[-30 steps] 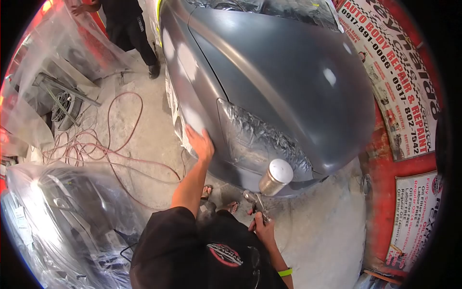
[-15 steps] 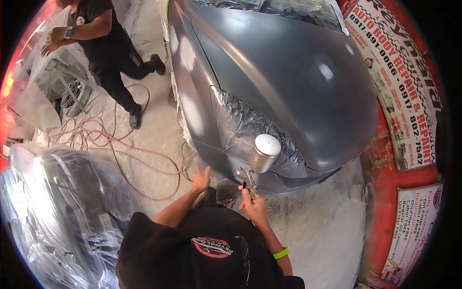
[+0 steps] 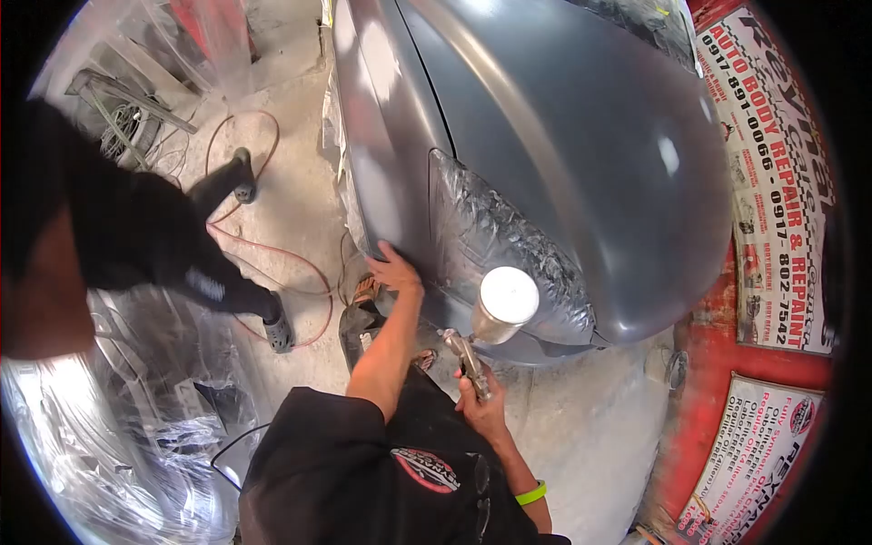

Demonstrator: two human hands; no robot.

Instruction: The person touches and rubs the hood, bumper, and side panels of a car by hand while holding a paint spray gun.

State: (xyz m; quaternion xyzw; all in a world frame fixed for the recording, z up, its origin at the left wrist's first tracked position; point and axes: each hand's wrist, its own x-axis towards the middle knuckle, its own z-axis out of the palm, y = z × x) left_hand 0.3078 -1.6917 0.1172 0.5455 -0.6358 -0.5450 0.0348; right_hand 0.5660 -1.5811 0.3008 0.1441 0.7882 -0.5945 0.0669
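My right hand (image 3: pixel 483 405) is wrapped round the handle of a metal paint spray gun (image 3: pixel 467 365). On top of the gun sits a cup with a white lid (image 3: pixel 509 295). My left hand (image 3: pixel 396 271) is open with its fingers stretched out, at the lower front corner of the grey car body (image 3: pixel 400 213). Its fingertips seem to touch the panel. Just right of that hand, crinkled plastic (image 3: pixel 509 222) covers the headlight area. The grey hood (image 3: pixel 581 163) spreads out beyond it.
A person in dark clothes (image 3: pixel 136 218) stands close on my left. A red hose (image 3: pixel 304 259) loops over the floor. Clear plastic sheeting (image 3: pixel 109 436) covers something at the lower left. Printed signs (image 3: pixel 772 200) hang on the red wall (image 3: pixel 690 363) at the right.
My left hand has moved forward to the car's corner panel. My right hand still holds the spray gun low before me. The other person has come much closer on the left.
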